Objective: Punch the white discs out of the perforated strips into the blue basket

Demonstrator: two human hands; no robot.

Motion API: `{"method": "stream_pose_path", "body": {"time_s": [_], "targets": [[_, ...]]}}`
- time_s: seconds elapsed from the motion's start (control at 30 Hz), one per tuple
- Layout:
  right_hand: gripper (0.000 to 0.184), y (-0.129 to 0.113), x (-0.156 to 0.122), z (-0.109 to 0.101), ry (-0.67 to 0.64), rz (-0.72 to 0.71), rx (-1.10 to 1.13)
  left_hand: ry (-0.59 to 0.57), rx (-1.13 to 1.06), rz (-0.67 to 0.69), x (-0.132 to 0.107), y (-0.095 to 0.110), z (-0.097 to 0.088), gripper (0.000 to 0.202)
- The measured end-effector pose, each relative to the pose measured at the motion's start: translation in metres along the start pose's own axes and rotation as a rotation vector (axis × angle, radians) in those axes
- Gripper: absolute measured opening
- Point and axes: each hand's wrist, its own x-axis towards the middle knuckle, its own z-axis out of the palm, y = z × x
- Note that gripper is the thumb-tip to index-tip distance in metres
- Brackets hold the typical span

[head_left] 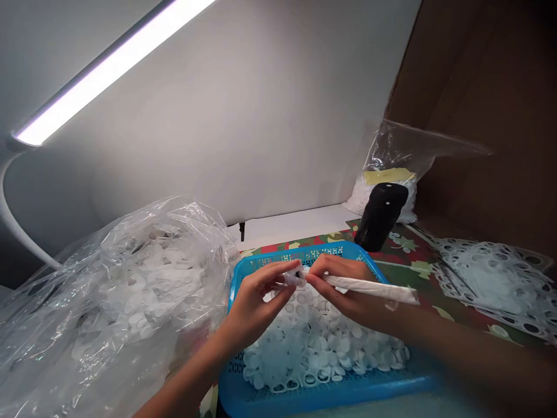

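My left hand (263, 296) is closed, pinching a small translucent white piece (296, 276) between thumb and fingertips. A dark spot shows on that piece. My right hand (342, 284) grips a slim white-wrapped stick (374, 288) like a pen, its front end at the small piece. The stick's tip is hidden by my fingers. Both hands are over a blue plastic basket (335, 400). Inside it, under my hands, lie many small white discs (343, 343) and a translucent sheet with round holes (296, 331).
At left is a big clear plastic bag (165, 273) of white pieces. Behind the basket stands a black bottle-like object (380, 217), beside a clear bag (409, 200) with a yellow label. Holed translucent sheets (496, 273) are piled at right. A lit lamp (117, 69) hangs upper left.
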Motion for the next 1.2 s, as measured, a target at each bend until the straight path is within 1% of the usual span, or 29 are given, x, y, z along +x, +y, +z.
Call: {"method": "stream_pose_path", "body": {"time_s": [0.1,0.23,0.43,0.77,0.87,0.97,1.03,1.13,1.2], "targets": [[0.018,-0.0036,-0.0005,-0.0025,0.072,0.009,0.004,0.033,0.041,-0.014,0.0007,-0.0006,-0.0003,0.037],[0.022,-0.004,-0.0004,-0.002,0.128,0.015,-0.009,0.029,0.028,-0.022,0.0006,-0.0003,-0.0006,0.038],[0.024,-0.0016,0.0019,-0.001,0.095,0.043,-0.015,0.016,0.011,-0.041,-0.0001,0.0011,0.0001,0.039],[0.018,-0.0005,0.0032,-0.0016,0.021,0.047,0.006,-0.017,0.009,0.003,-0.0014,0.0019,0.0011,0.037],[0.018,0.0,0.003,-0.0009,0.028,0.034,0.004,-0.027,0.019,0.013,-0.0018,0.0027,0.0014,0.037],[0.022,-0.0018,0.0017,-0.0012,0.09,0.035,0.002,-0.012,0.016,0.012,-0.0015,0.0026,0.0014,0.039],[0.025,-0.0035,-0.0001,-0.002,0.158,0.052,0.01,0.018,0.018,-0.002,-0.0008,0.0023,0.0007,0.039],[0.018,-0.003,-0.003,-0.0028,0.296,0.067,0.023,0.064,-0.001,-0.037,-0.0001,0.0034,-0.0015,0.039],[0.016,0.0005,-0.0031,-0.0023,0.343,0.072,0.043,0.039,-0.039,-0.053,-0.0003,0.0062,-0.0032,0.039]]}}
